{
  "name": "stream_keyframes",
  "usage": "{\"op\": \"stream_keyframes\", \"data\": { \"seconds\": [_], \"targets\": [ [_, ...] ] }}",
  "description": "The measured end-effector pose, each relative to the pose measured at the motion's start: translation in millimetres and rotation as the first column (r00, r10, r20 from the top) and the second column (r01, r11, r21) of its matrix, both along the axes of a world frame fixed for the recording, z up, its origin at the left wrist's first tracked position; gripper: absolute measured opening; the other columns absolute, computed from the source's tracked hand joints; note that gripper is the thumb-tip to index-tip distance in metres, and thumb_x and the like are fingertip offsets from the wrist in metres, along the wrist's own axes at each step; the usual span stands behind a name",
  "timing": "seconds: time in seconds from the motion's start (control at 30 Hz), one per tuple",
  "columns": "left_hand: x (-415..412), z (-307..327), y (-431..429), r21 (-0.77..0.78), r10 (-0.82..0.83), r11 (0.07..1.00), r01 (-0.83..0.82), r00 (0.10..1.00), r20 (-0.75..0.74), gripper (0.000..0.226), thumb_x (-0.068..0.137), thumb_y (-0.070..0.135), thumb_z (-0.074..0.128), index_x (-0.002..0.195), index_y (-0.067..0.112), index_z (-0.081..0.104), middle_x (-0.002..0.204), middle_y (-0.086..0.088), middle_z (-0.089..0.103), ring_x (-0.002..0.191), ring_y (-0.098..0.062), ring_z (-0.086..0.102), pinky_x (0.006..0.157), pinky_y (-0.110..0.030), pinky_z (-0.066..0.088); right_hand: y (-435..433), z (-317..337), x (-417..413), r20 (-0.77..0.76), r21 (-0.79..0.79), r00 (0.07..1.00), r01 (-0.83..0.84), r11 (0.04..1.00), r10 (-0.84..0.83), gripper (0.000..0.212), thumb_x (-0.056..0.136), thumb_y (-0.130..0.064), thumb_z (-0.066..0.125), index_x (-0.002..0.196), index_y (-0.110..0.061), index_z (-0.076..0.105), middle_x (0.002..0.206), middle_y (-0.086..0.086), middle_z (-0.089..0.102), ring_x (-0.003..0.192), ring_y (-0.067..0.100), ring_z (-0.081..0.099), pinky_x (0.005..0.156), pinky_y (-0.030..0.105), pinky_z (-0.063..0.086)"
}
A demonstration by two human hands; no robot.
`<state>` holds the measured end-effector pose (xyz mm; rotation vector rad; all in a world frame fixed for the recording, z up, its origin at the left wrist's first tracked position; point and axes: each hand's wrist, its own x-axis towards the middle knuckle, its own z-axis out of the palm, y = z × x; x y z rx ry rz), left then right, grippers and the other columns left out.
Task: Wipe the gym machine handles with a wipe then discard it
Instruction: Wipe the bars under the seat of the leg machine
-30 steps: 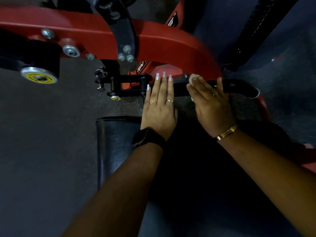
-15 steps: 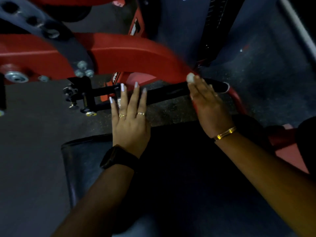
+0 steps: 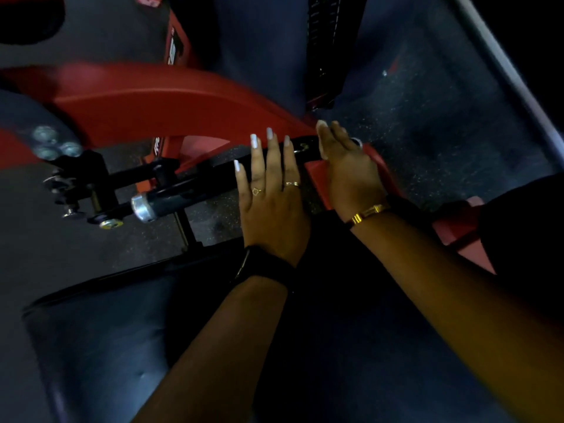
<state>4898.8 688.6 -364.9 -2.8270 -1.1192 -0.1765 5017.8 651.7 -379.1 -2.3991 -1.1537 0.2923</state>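
The black handle bar (image 3: 198, 184) of the red gym machine runs from a silver end cap (image 3: 143, 206) at the left up to the right. My left hand (image 3: 271, 206) lies flat across the bar, fingers straight and apart, holding nothing. My right hand (image 3: 351, 172) covers the bar's right end, close beside the left hand. A small pale bit of the wipe (image 3: 321, 125) shows at its fingertips; the rest is hidden under the palm.
The red machine arm (image 3: 152, 102) curves just above the handle. A black padded seat (image 3: 91, 331) fills the lower left under my forearms. A dark weight column (image 3: 323, 41) stands behind, and a grey rail (image 3: 503, 71) crosses the upper right. Speckled rubber floor (image 3: 427, 132) lies around.
Both hands have moved right along the handle, the left hand closing up on the right. The right hand now sits at the bar's right end, and the silver end cap has come into view.
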Motion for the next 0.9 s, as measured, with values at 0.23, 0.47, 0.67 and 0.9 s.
{"op": "stream_keyframes", "data": {
  "seconds": [0.23,0.47,0.67,0.9],
  "targets": [
    [2,-4,-4,0.022,0.016,1.0,-0.015,0.999,-0.03,0.068,0.095,0.036,0.038,0.151,0.007,0.012,0.157,-0.016,0.01,0.145,-0.033,0.002,0.116,-0.05,-0.002,-7,-8,-14,0.032,0.266,0.998,-0.053,0.962,0.047,0.038,0.085,0.005,0.05,0.122,-0.001,0.059,0.13,0.018,0.056,0.117,0.034,0.056,0.085,0.056,0.052],
    [15,-5,-7,0.098,-0.166,0.979,0.177,0.98,-0.11,0.06,0.094,0.025,0.036,0.148,0.006,0.019,0.157,-0.014,0.015,0.146,-0.028,0.011,0.116,-0.048,-0.001,6,2,12,-0.265,0.079,0.958,0.136,0.988,-0.111,0.042,0.096,-0.004,0.039,0.137,-0.012,0.046,0.141,0.008,0.047,0.128,0.024,0.045,0.1,0.026,0.035],
    [35,-11,-9,0.037,-0.097,0.994,0.103,0.988,-0.122,0.066,0.091,0.034,0.037,0.148,0.002,0.023,0.155,-0.014,0.021,0.145,-0.028,0.015,0.115,-0.05,0.003,-14,-15,32,-0.188,-0.174,0.978,0.058,0.983,-0.091,0.04,0.097,-0.006,0.038,0.133,-0.015,0.05,0.137,0.007,0.051,0.118,0.027,0.054,0.098,0.036,0.044],
    [35,-11,-9,0.07,-0.099,0.992,0.109,0.986,-0.133,0.07,0.094,0.037,0.038,0.15,0.002,0.013,0.157,-0.015,0.011,0.146,-0.028,0.006,0.115,-0.048,-0.003,4,-14,21,-0.293,-0.053,0.946,0.13,0.99,-0.14,0.048,0.094,0.005,0.034,0.138,-0.01,0.043,0.144,0.009,0.042,0.131,0.023,0.042,0.108,0.03,0.034]
  ]
}}
